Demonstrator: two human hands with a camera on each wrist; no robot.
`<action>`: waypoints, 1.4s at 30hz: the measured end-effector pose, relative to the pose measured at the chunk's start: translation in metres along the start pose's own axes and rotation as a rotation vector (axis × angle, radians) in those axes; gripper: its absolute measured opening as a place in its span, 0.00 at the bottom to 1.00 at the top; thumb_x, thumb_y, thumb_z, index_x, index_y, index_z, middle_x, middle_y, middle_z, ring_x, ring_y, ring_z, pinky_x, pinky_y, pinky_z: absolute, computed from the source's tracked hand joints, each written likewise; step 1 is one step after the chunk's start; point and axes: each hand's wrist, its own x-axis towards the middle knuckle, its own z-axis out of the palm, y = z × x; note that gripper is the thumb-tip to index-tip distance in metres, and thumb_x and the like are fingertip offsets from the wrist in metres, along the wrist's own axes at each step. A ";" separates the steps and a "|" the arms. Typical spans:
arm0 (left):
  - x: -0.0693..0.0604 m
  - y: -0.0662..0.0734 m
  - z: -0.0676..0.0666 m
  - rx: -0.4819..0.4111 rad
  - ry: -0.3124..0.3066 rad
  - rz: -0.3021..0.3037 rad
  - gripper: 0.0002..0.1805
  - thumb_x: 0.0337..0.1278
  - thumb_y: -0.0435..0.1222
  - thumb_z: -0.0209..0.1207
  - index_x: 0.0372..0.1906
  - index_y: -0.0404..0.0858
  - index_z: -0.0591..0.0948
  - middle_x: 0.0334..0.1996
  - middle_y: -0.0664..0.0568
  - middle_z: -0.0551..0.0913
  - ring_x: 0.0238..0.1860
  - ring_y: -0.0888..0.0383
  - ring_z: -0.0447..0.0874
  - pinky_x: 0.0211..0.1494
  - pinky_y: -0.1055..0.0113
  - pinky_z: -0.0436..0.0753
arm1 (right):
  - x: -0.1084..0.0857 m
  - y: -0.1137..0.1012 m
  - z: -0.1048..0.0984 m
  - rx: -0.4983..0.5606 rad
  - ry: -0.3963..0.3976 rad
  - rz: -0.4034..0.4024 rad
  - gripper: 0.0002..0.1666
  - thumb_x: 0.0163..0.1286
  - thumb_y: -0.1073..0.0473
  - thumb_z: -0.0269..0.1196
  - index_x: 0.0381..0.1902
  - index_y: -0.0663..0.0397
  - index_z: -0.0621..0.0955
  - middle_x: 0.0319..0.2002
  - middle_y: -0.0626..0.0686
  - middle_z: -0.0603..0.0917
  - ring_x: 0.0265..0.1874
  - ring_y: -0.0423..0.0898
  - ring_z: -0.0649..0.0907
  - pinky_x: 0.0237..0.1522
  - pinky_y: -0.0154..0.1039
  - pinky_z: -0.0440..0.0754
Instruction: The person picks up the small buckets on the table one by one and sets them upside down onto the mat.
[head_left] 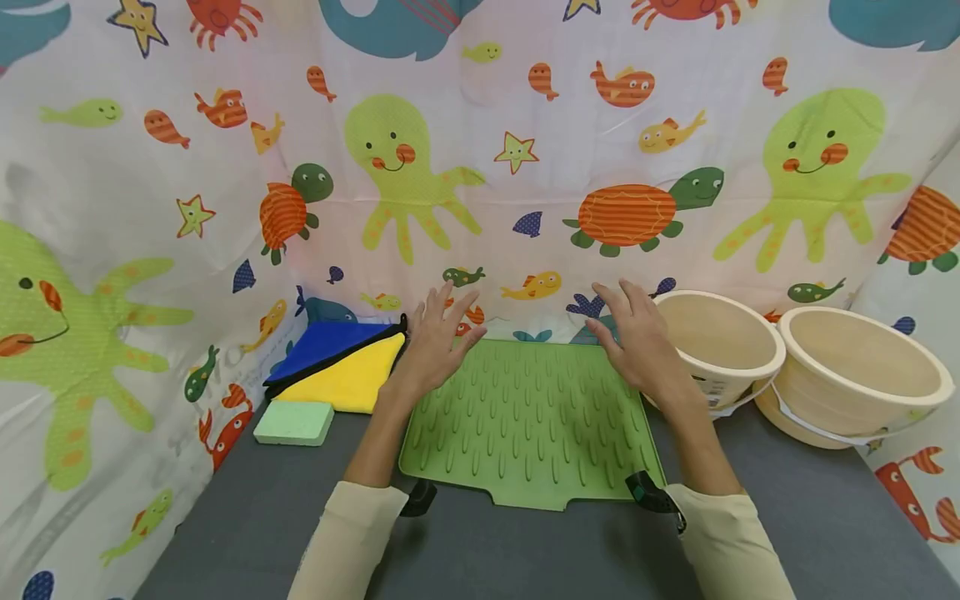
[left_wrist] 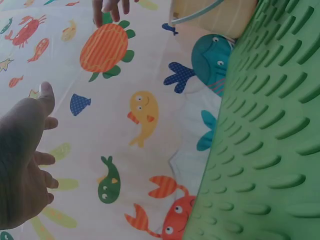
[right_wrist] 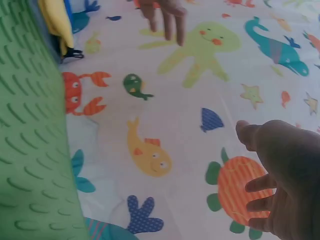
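Note:
Both hands are raised above a green ridged mat that lies on a dark grey table. The left hand hovers over the mat's left side, fingers spread and holding nothing. Over the mat's right edge, beside the nearer-middle bucket, the right hand is likewise spread and bare of any object. In the left wrist view the left hand appears at the left edge, apart from the mat. The right wrist view shows the right hand at the right, also touching nothing.
Left of the mat lie a blue and yellow cloth with black edging and a pale green sponge. Two cream buckets with handles stand at the right. A curtain printed with sea animals hangs behind and along the sides.

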 end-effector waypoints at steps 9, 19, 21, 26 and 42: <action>0.004 -0.008 0.019 -0.101 0.083 0.059 0.32 0.81 0.51 0.51 0.82 0.49 0.62 0.84 0.38 0.52 0.85 0.37 0.48 0.83 0.30 0.53 | -0.006 0.011 -0.004 0.086 0.178 0.003 0.32 0.84 0.51 0.55 0.79 0.56 0.67 0.75 0.73 0.65 0.74 0.75 0.65 0.72 0.76 0.62; 0.010 -0.009 0.041 -0.156 0.153 0.096 0.30 0.79 0.47 0.56 0.79 0.45 0.68 0.82 0.40 0.59 0.81 0.38 0.62 0.78 0.36 0.69 | -0.012 0.032 0.000 0.171 0.508 -0.052 0.19 0.80 0.63 0.58 0.63 0.65 0.81 0.58 0.69 0.82 0.57 0.63 0.82 0.61 0.52 0.79; 0.011 -0.008 0.042 -0.156 0.167 0.101 0.29 0.78 0.45 0.58 0.78 0.43 0.70 0.82 0.40 0.60 0.79 0.38 0.65 0.76 0.38 0.73 | -0.016 0.034 -0.005 0.193 0.590 -0.014 0.17 0.80 0.63 0.58 0.59 0.66 0.84 0.52 0.68 0.85 0.47 0.49 0.85 0.54 0.35 0.81; 0.011 -0.002 0.041 -0.241 0.226 0.102 0.27 0.77 0.41 0.60 0.75 0.42 0.73 0.80 0.42 0.65 0.78 0.39 0.68 0.73 0.40 0.77 | -0.025 0.036 -0.024 0.228 0.713 0.186 0.16 0.78 0.61 0.59 0.50 0.68 0.88 0.40 0.69 0.89 0.31 0.12 0.74 0.36 0.09 0.70; 0.003 0.066 0.094 -0.785 -0.009 0.120 0.23 0.78 0.36 0.57 0.72 0.36 0.74 0.66 0.37 0.80 0.66 0.41 0.83 0.72 0.54 0.81 | -0.072 0.080 -0.042 -0.078 0.264 0.825 0.25 0.69 0.56 0.52 0.16 0.60 0.82 0.24 0.67 0.87 0.42 0.80 0.82 0.30 0.68 0.76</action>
